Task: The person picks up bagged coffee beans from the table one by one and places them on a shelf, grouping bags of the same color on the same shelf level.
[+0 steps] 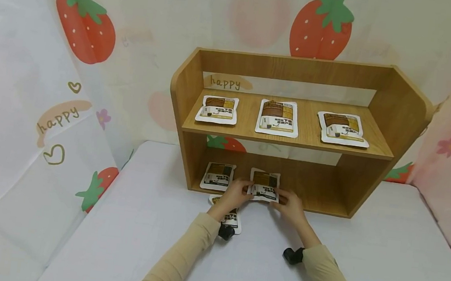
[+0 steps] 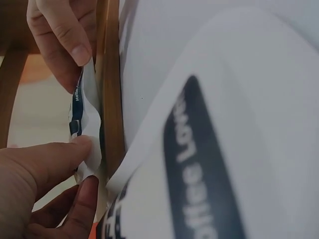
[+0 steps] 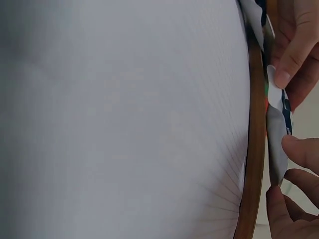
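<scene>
A flat white-edged pouch (image 1: 265, 182) with a brown and dark printed front is at the front middle of the lower shelf (image 1: 308, 187). My left hand (image 1: 236, 193) pinches its left edge between thumb and fingers. On the opposite edge, my right hand (image 1: 290, 208) pinches the pouch too. Both wrist views show the pouch (image 2: 89, 119) edge-on between the hands, close over the shelf's front board (image 3: 254, 134). Another similar pouch (image 1: 218, 177) lies on that shelf to the left. Beneath my left wrist a loose pouch (image 1: 233, 221) lies on the table, partly hidden by the arm.
The wooden two-tier shelf unit (image 1: 406, 105) stands on a white-covered table (image 1: 386, 270). Its upper board carries a left pouch (image 1: 218, 110), a middle pouch (image 1: 278, 118) and a right pouch (image 1: 343, 129). Strawberry-printed cloth (image 1: 159, 26) hangs behind.
</scene>
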A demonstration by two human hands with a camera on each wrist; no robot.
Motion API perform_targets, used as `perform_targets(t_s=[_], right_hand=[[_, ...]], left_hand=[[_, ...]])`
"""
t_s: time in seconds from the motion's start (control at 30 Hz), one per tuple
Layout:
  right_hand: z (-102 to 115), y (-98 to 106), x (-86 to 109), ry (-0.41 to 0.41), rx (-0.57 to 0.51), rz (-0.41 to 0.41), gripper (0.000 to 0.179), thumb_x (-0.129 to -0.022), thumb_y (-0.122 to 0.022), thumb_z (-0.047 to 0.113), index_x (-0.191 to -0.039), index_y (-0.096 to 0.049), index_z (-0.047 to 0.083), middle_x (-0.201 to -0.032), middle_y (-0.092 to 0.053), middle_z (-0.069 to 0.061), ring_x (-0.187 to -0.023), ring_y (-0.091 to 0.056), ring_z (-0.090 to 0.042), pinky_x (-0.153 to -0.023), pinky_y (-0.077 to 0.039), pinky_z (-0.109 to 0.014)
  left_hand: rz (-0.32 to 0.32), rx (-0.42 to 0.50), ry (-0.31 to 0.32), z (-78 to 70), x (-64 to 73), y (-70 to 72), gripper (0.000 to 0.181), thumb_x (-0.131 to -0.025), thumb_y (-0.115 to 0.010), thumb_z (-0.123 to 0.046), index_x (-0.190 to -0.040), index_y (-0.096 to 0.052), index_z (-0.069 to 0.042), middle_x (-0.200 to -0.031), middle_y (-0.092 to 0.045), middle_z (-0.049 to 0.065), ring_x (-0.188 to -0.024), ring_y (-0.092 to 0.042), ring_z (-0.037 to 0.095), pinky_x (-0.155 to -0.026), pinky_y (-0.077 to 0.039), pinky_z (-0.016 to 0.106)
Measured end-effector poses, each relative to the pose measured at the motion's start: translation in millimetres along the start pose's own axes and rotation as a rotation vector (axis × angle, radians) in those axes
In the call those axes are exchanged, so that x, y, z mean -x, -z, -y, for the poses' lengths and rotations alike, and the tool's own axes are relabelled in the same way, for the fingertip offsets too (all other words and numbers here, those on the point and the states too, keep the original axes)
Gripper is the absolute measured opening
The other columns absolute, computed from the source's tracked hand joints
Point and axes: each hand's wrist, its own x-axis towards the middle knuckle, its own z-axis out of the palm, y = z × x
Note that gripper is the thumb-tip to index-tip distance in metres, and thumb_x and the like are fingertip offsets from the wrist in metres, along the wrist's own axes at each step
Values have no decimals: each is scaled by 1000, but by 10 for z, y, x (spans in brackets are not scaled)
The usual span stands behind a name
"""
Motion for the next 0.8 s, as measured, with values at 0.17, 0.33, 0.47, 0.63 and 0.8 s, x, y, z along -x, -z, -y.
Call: perform_targets(t_s=[0.17,0.33,0.47,0.63,0.8], right_hand=[[2,6,-23,-18,8,-11,47,-81,-68,4,-124,-53,-9,-126,-45,-32,-110,-53,-45,-89,-48,-46],[0,2,-42,-22,7,-17,47,-82,-68,7,-124,-54,-9,-126,-46,-32,-110,-53,-45,-89,-49,-46],[4,1,-50,-24,-1,-26,47,-82,-68,8,-123,-54,-9,-127,-46,-32,-108,-54,-44,-88,-50,-45],[21,-1,-36,-33,4,-40,47,-81,-68,9,-123,-55,-8,-126,-47,-32,-107,-55,-44,-87,-50,-46],[14,-12,-19,-41,5,-57,46,-82,-68,8,-124,-55,-6,-125,-48,-30,-109,-54,-43,-89,-48,-47]], left_hand=[[-5,12,15,-3,-17,-4,44,-86,-66,-10,-127,-54,2,-124,-53,17,-94,-57,24,-77,-51,30],[-23,-11,-1,-13,-24,0,42,-87,-65,-11,-126,-55,2,-126,-52,18,-98,-58,26,-79,-51,32],[-39,-1,-13,-24,-25,5,42,-86,-65,-10,-125,-55,3,-127,-52,19,-98,-58,27,-80,-51,33],[-39,9,-12,-21,-20,3,41,-87,-64,-10,-125,-56,3,-125,-53,18,-97,-58,26,-79,-51,31],[-38,19,-12,-1,-12,-7,42,-87,-65,-10,-126,-55,2,-124,-53,18,-99,-58,26,-81,-51,31]])
